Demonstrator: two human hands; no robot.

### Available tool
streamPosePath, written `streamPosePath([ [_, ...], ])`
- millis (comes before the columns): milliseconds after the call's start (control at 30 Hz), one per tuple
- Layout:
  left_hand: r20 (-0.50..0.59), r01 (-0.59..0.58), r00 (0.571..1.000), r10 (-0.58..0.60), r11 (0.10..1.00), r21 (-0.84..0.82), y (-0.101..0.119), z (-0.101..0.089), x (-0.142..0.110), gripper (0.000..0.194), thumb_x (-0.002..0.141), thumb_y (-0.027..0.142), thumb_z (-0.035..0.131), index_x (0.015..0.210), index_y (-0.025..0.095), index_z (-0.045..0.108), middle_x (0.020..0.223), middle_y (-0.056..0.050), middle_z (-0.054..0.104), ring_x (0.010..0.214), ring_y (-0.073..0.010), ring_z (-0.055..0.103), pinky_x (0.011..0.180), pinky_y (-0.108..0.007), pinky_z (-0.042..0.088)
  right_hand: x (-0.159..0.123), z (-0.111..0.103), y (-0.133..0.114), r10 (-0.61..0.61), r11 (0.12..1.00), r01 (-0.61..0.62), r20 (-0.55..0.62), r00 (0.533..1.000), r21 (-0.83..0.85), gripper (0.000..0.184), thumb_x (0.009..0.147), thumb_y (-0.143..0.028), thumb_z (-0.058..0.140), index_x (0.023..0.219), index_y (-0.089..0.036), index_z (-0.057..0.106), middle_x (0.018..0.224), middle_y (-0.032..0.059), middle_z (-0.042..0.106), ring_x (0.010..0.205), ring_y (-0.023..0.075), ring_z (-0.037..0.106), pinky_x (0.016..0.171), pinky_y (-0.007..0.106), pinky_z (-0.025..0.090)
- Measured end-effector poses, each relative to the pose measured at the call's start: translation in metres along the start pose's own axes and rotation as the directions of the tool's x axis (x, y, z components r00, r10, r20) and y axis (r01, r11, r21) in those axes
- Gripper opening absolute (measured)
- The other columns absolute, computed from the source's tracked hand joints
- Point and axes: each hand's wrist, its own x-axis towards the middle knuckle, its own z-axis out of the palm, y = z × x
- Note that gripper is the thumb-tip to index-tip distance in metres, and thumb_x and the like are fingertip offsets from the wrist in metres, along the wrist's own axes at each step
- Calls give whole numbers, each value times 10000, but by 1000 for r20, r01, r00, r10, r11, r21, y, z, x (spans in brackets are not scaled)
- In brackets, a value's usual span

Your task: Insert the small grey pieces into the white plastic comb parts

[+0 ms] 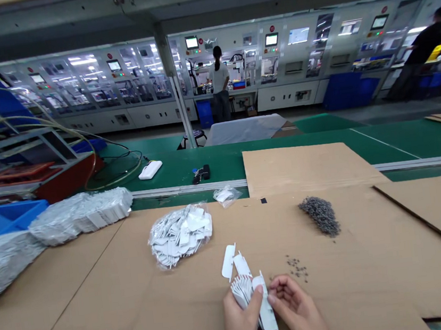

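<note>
At the near side of the cardboard (190,308), I have the left hand (240,323) closed around a fanned stack of white plastic pieces (242,290), its thumb on the front piece (268,317). The right hand (300,308) is beside that piece, fingers curled and thumb drawn in close; I cannot tell whether a small part is pinched there.

Just beyond the stack, two loose white pieces (228,261) lie close together. To their right is a thin scatter of grey bits (297,268), and farther out a dense grey heap (321,217).

I judge this as partway through a batch: one handful is gathered, while the open-looking clear bag (181,235) past the left hand holds many more white pieces, and the grey heap looks plentiful. I cannot tell how many pieces in the stack are finished, if any.

Farther left sit wrapped white bundles (84,214) beside a blue bin (8,218). Beyond the cardboard I see keys (201,174) on the green bench (172,163), then a person (220,82) standing at the machines (288,65).
</note>
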Motion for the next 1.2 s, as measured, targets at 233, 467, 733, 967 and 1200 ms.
streamPosePath([
  [233, -31, -24, 999, 25, 998, 61, -8, 2, 0, 386, 569, 332, 682, 840, 72, 590, 771, -107, 655, 730, -243, 602, 643, -281, 480, 0, -5, 0, 30, 999, -27, 84, 996, -35, 214, 668, -334, 637, 763, -177, 526, 687, 4, 513, 657, 129, 496, 589, 216, 419],
  [467, -21, -32, 999, 33, 999, 28, -1, 0, 0, 358, 594, 334, 669, 826, 74, 592, 782, -103, 657, 748, -235, 600, 650, -265, 477, -3, -7, -10, -43, 986, 60, 112, 993, -154, 203, 670, -335, 619, 760, -179, 524, 717, 16, 486, 654, 141, 501, 599, 235, 440],
  [733, -21, -51, 998, 51, 999, -1, 3, 2, -2, 318, 610, 320, 661, 822, 90, 603, 795, -93, 662, 756, -229, 601, 653, -255, 478, -6, -14, -12, -286, 739, 414, 309, 907, -531, 83, 776, -211, 481, 760, -177, 555, 752, 48, 470, 662, 147, 517, 597, 230, 449],
  [967, -6, -150, 989, 151, 986, 73, -3, 5, -1, 267, 637, 313, 641, 789, 100, 591, 724, -72, 655, 688, -206, 602, 624, -243, 478, -7, -11, -3, -506, 570, 609, 349, 789, -552, 135, 787, -128, 437, 854, -191, 535, 776, 63, 510, 703, 159, 527, 626, 240, 461],
  [1200, -46, -135, 989, 138, 989, 59, -1, 6, -2, 266, 622, 321, 649, 772, 108, 594, 738, -77, 659, 691, -208, 604, 619, -238, 479, -6, -15, -9, -500, 570, 582, 318, 806, -580, 104, 762, -162, 499, 801, -193, 590, 734, 59, 521, 667, 166, 545, 592, 239, 472],
])
